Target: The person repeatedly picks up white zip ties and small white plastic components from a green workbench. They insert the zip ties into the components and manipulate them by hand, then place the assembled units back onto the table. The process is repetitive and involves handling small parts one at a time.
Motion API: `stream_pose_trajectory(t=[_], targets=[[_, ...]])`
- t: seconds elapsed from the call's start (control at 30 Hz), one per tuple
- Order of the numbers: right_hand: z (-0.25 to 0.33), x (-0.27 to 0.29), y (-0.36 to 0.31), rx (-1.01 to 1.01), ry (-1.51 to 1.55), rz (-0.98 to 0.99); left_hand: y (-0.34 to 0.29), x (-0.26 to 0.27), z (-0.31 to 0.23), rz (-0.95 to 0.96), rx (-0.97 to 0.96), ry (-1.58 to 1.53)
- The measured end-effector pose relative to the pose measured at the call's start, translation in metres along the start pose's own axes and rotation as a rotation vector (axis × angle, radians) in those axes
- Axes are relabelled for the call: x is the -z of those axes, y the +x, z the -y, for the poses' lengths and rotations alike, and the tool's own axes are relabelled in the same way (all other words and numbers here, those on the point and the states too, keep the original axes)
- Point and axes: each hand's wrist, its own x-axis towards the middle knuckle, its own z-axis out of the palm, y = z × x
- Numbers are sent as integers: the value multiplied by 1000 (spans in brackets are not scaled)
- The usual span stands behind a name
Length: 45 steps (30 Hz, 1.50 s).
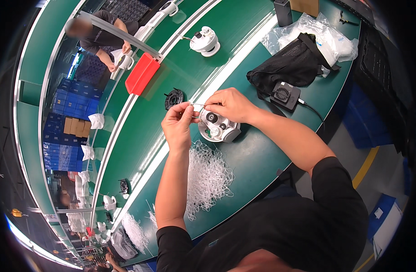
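My left hand (pixel 177 124) pinches a small white end between thumb and forefinger. From there a thin wire (pixel 198 104) runs across to my right hand (pixel 227 105), whose fingers are closed on it. Whether the wire joins anything below is hidden by my fingers. Just beneath both hands sits a round white housing (pixel 226 135) with black round parts and a small white wheel showing on top. A large heap of white looped cords (pixel 208 181) lies on the green table nearer to me.
A black ring-shaped part (pixel 174 98) lies beyond my left hand. Farther off are another white housing (pixel 205 43) and a red bin (pixel 143 74). To the right are a black mesh bag (pixel 287 65) and a black fan device (pixel 285 94) with a cable. A co-worker (pixel 103 38) handles a white part opposite.
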Motion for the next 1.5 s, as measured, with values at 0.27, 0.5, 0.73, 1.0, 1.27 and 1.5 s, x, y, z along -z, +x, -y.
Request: stream_pose_trajectory(t=[0.27, 0.5, 0.73, 1.0, 1.27, 1.5], targets=[[2, 0, 0, 25, 16, 1, 0, -3, -1, 107, 13, 268], [0, 0, 1, 33, 45, 29, 4, -1, 3, 112, 53, 346], [8, 0, 2, -104, 228, 35, 4, -9, -2, 91, 135, 435], [-2, -6, 0, -104, 202, -42, 6, -9, 11, 119, -16, 595], [-8, -8, 6, -528, 700, -115, -1, -8, 14, 225, -313, 980], [1, -3, 0, -42, -91, 109, -7, -1, 14, 195, -341, 996]])
